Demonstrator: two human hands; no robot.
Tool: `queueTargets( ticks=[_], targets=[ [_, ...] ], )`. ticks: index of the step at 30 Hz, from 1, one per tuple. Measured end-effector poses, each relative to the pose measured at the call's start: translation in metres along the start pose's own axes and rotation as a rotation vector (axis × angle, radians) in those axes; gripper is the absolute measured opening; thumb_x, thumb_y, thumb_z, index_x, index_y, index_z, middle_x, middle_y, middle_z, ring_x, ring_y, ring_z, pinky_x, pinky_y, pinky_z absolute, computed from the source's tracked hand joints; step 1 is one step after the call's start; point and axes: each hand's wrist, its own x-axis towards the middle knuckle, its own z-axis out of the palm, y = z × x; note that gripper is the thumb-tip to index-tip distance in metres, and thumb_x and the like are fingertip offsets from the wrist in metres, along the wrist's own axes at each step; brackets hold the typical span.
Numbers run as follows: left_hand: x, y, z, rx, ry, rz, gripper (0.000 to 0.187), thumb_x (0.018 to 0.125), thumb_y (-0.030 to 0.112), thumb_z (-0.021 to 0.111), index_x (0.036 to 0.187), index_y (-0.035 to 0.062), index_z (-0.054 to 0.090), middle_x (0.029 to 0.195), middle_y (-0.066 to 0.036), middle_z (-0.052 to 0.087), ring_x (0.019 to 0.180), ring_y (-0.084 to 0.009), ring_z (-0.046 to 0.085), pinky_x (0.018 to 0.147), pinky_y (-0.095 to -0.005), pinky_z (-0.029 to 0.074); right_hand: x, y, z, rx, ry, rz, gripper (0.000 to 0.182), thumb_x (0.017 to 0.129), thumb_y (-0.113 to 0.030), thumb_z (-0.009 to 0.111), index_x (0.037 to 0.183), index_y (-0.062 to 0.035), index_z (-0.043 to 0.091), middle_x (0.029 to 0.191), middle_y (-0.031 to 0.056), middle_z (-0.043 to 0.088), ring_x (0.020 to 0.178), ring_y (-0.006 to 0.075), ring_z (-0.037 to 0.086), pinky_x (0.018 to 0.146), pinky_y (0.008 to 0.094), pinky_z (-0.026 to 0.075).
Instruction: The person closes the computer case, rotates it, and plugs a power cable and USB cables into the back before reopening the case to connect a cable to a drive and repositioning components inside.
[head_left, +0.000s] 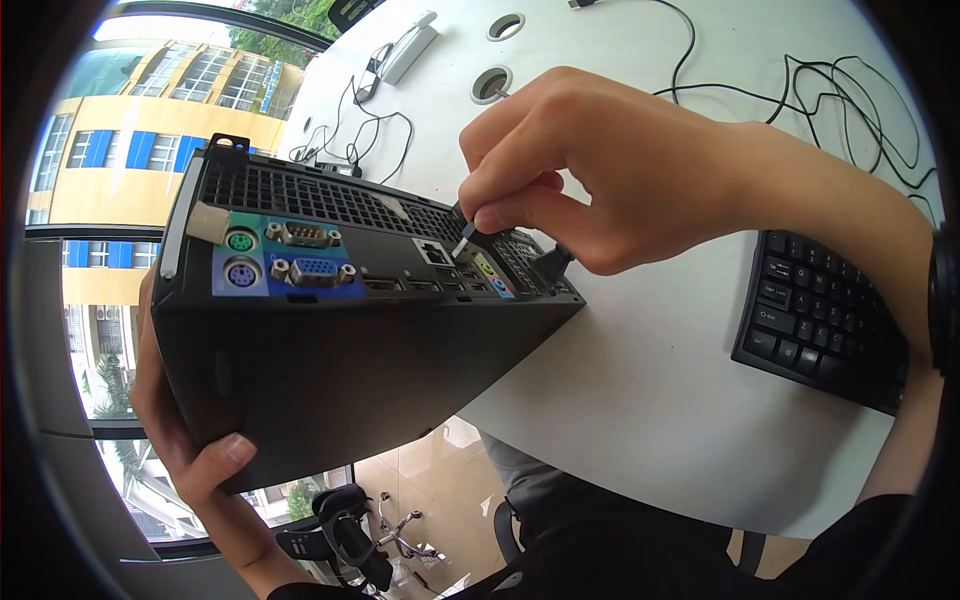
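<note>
A black desktop computer case is tilted at the table's edge, its rear port panel facing up. My left hand grips the case's left end, thumb on the dark side panel and the other fingers mostly hidden behind it. Between thumb and fingertips, my right hand pinches a black USB plug with a light metal tip. That tip is right at the ports beside the network socket. Blue VGA and round green and purple sockets lie farther left. A black connector sits at the panel's right end.
A black keyboard lies on the white table at the right. Loose black cables lie at the upper right. A white power strip and more cords lie behind the case. An office chair stands below.
</note>
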Motion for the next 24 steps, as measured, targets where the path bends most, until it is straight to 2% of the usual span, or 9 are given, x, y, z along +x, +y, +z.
queueTargets(
  ticks=[6,9,12,15,18,21,24],
  targets=[
    [0.000,0.000,0.000,-0.027,-0.003,-0.008,0.124,0.048,0.047,0.076,0.155,-0.0097,0.046,0.147,-0.030,0.052,0.124,-0.0407,0.064,0.107,-0.0480,0.053,-0.001,0.004,0.004,0.001,0.037,-0.067,0.015,0.085,0.003,0.066,0.091,0.0061,0.080,0.093,0.0214,0.076,0.090,0.0342,0.074,0.086,0.0398,0.058],
    [-0.001,-0.001,0.001,-0.076,0.008,-0.003,0.120,0.049,0.044,0.077,0.152,-0.0099,0.048,0.144,-0.029,0.054,0.122,-0.0398,0.065,0.105,-0.0465,0.054,-0.003,0.009,0.008,-0.066,0.071,-0.191,0.003,0.092,0.004,0.073,0.094,0.0025,0.075,0.079,0.0095,0.062,0.069,0.0229,0.060,0.061,0.0350,0.047],
    [-0.004,-0.008,-0.006,-0.081,-0.003,-0.012,0.115,0.049,0.042,0.078,0.148,-0.0101,0.051,0.140,-0.028,0.057,0.116,-0.0386,0.067,0.102,-0.0451,0.056,0.000,0.003,-0.003,-0.152,0.004,-0.080,0.014,0.085,0.003,0.066,0.089,0.0067,0.079,0.092,0.0220,0.075,0.091,0.0337,0.074,0.085,0.0392,0.059],
    [-0.006,-0.013,-0.014,-0.086,-0.012,-0.033,0.109,0.049,0.039,0.078,0.145,-0.0081,0.053,0.136,-0.026,0.059,0.114,-0.0378,0.066,0.102,-0.0449,0.055,0.000,0.008,-0.006,-0.042,0.087,0.048,0.013,0.085,0.004,0.065,0.085,0.0076,0.078,0.088,0.0228,0.075,0.088,0.0328,0.075,0.080,0.0395,0.059],
    [-0.014,-0.023,-0.014,-0.165,0.057,-0.007,0.109,0.049,0.035,0.076,0.147,-0.0048,0.051,0.135,-0.026,0.059,0.118,-0.0384,0.064,0.105,-0.0480,0.053,-0.004,0.015,-0.006,-0.052,0.131,-0.094,0.002,0.091,0.004,0.073,0.092,0.0034,0.075,0.078,0.0095,0.063,0.072,0.0207,0.061,0.064,0.0340,0.048],
    [-0.021,-0.030,-0.019,-0.224,0.103,-0.004,0.111,0.049,0.031,0.076,0.151,-0.0016,0.046,0.136,-0.026,0.058,0.124,-0.0404,0.060,0.110,-0.0529,0.049,-0.007,0.010,-0.010,-0.107,0.049,-0.076,0.002,0.091,0.004,0.073,0.089,0.0042,0.074,0.077,0.0100,0.061,0.071,0.0214,0.061,0.064,0.0342,0.048],
    [-0.024,-0.043,-0.035,-0.291,0.030,0.043,0.115,0.050,0.023,0.077,0.156,-0.0012,0.039,0.143,-0.030,0.053,0.129,-0.0451,0.056,0.114,-0.0578,0.045,-0.011,0.026,0.005,-0.045,0.108,-0.084,0.005,0.091,0.005,0.071,0.086,0.0046,0.074,0.075,0.0099,0.060,0.071,0.0227,0.061,0.064,0.0353,0.048]
  ],
)
